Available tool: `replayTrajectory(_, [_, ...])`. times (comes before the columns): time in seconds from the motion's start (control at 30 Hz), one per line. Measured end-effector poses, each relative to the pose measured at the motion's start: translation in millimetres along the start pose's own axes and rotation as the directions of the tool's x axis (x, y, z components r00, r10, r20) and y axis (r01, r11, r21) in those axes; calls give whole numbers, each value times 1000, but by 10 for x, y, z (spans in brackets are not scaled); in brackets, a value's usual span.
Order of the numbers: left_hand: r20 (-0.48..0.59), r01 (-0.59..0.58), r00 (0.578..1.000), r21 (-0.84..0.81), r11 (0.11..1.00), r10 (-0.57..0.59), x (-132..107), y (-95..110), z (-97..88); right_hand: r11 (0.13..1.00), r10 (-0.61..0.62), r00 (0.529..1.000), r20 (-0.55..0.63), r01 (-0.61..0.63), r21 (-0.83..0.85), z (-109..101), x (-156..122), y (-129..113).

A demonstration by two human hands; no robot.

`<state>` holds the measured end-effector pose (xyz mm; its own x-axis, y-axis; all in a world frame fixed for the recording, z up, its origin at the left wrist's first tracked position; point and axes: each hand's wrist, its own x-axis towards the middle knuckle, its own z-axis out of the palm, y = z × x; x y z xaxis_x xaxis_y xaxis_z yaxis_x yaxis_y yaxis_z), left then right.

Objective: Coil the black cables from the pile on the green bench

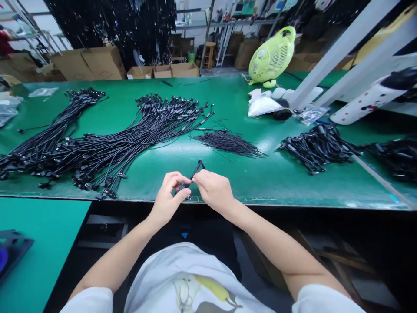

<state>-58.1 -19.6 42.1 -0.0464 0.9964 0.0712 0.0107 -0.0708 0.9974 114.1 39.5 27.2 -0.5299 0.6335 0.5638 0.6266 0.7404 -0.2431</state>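
My left hand [168,195] and my right hand [213,189] meet over the near edge of the green table [260,182]. Both pinch a folded black cable [192,176], whose looped end sticks up between the fingertips. A thin fan of black ties [228,142] lies just beyond my right hand. Farther left a large spread of black cables with connectors [130,134] covers the table, and another bundle of black cables [48,130] lies beside it.
A heap of bundled cables [314,148] lies at the right, with another dark heap [395,156] further right. A green fan [272,56], white bags [262,104] and cardboard boxes [87,63] stand at the back. White frame bars [342,56] slant across the right.
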Motion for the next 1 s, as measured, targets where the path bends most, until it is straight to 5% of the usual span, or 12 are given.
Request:
replayTrajectory(0.13, [104,173,982,-147,974,-159,-12,-202,157,999,33,999,-19,-34,-22,16,5,-16])
replayTrajectory(0.23, [123,167,982,-182,969,-146,-10,-295,255,947,214,976,45,-218,234,21,-1,-15])
replayTrajectory(0.33, [48,67,997,-123,990,-61,-22,-318,299,588,332,871,361,-490,644,55,-13,84])
replayTrajectory(0.4, [31,22,999,-28,999,-21,-21,-327,302,315,251,775,580,-632,708,87,-41,164])
replayTrajectory(0.43, [35,29,999,5,1000,-29,-14,-335,301,284,225,745,627,-666,690,98,-63,195])
replayTrajectory(0.5, [51,115,992,-22,993,-114,14,-357,300,465,307,774,554,-630,622,94,-116,228])
replayTrajectory(0.57, [90,259,965,-154,953,-248,58,-373,304,771,394,878,270,-476,422,56,-162,235])
replayTrajectory(0.63, [152,374,927,-295,879,-343,109,-363,304,957,238,971,34,-240,163,0,-184,242])
replayTrajectory(0.7, [236,444,894,-368,817,-380,157,-330,285,999,-47,999,26,47,11,-45,-181,269])
replayTrajectory(0.77, [344,509,853,-373,776,-393,201,-298,247,962,-264,957,122,270,-39,-64,-170,318])
replayTrajectory(0.9, [442,617,771,-344,708,-458,291,-315,184,916,-350,911,216,381,-125,-33,-199,442])
replayTrajectory(1.0, [365,582,807,-362,728,-464,361,-349,180,902,-362,916,175,391,-183,18,-298,529])
